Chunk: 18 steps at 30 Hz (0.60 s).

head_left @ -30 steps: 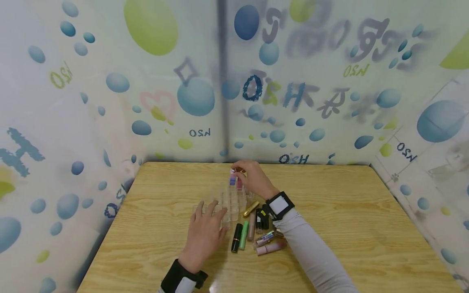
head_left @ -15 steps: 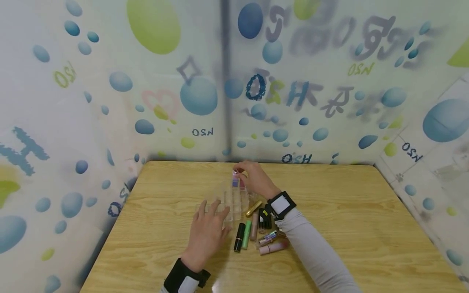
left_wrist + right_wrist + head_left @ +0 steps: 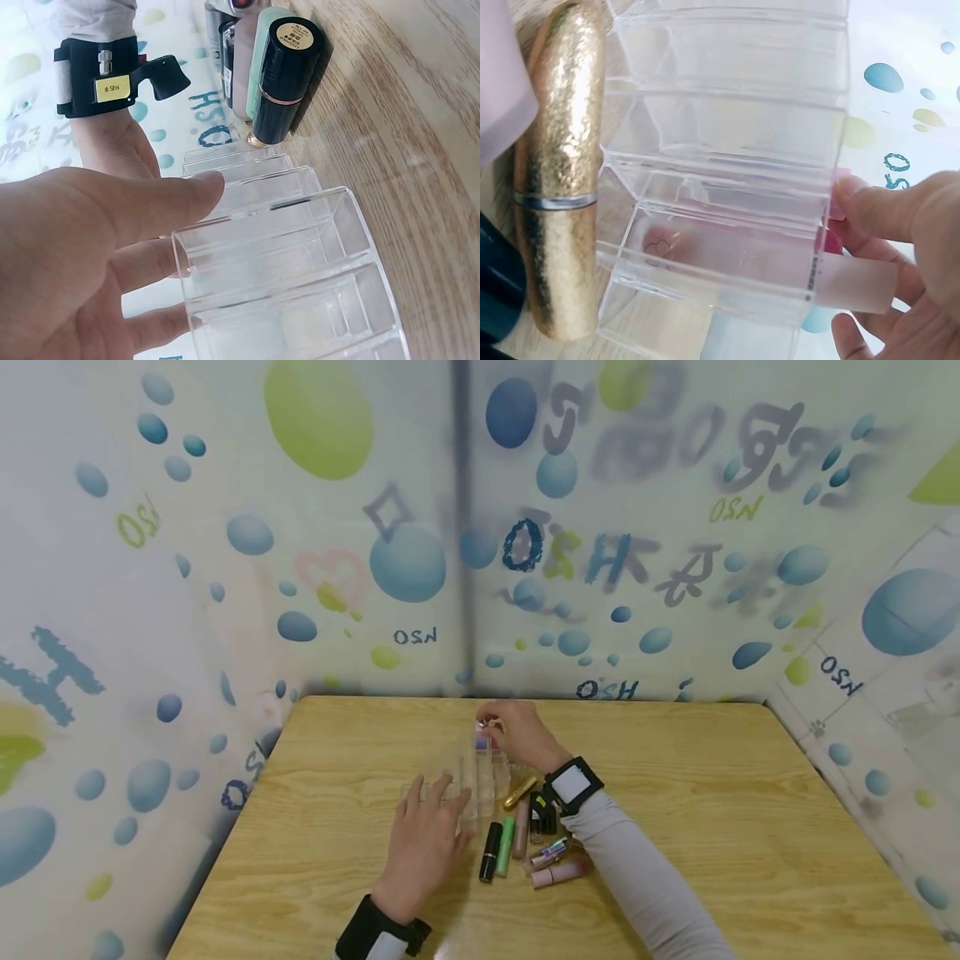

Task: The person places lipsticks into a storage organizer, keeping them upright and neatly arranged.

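A clear plastic lipstick organizer (image 3: pixel 471 781) with rows of compartments stands on the table. My left hand (image 3: pixel 423 843) rests on its near left part, fingers spread; in the left wrist view the thumb (image 3: pixel 199 191) lies along the rim. At the far end, my right hand (image 3: pixel 521 735) pinches a purple-pink lipstick (image 3: pixel 840 189) between thumb and fingers, its lower part inside a compartment. Beside it, a lip gloss tube with a pale pink cap (image 3: pixel 859 283) occupies another compartment, close to the curled fingers. Fingers partly cover the pinched lipstick.
To the right of the organizer lie a gold lipstick (image 3: pixel 519 793), a black tube (image 3: pixel 491 853), a green tube (image 3: pixel 505 846), a mauve tube (image 3: pixel 521 831) and a pale pink tube (image 3: pixel 557 873). Black cosmetics (image 3: pixel 542 814) sit near the right wrist. A patterned wall backs the wooden table (image 3: pixel 675 793).
The head view shifts slightly. Both hands keep nearly the same place; the right hand still pinches the lipstick at the organizer's far end, which appears slightly lower in its slot.
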### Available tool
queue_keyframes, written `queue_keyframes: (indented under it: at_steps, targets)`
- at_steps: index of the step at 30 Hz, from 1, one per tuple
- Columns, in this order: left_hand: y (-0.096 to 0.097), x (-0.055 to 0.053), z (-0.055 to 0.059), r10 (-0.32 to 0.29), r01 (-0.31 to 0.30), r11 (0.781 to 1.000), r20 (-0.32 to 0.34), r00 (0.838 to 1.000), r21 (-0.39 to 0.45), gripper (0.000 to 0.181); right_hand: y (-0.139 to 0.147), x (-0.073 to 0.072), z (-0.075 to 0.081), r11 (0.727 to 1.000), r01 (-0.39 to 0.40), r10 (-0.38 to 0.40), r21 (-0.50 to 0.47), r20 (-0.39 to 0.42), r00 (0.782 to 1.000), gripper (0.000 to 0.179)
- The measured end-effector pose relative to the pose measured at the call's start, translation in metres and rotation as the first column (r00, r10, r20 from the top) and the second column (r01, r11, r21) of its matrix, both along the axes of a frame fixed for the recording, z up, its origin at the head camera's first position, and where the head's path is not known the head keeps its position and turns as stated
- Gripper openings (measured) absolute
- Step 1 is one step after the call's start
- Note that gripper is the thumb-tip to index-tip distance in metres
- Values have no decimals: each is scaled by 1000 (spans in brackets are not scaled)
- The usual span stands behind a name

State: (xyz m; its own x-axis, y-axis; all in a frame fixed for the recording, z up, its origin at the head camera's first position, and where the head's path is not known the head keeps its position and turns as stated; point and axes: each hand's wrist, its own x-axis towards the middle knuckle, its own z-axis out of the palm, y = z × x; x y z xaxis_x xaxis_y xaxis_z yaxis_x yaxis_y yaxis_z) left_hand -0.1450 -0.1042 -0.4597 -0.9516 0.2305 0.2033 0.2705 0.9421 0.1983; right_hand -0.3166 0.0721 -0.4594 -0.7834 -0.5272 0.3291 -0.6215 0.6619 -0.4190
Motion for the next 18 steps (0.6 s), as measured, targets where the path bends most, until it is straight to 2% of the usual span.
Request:
queue_keyframes:
  at_steps: [8, 18]
  targets:
    - [1, 1, 0, -4, 4, 1000, -13, 1000, 8, 48, 0, -1, 0, 999, 10, -10, 45, -4, 1000, 17]
    - [1, 0, -2, -9, 9, 1000, -36, 999, 5, 48, 5, 1, 2, 998, 23, -23, 53, 7, 1000, 20]
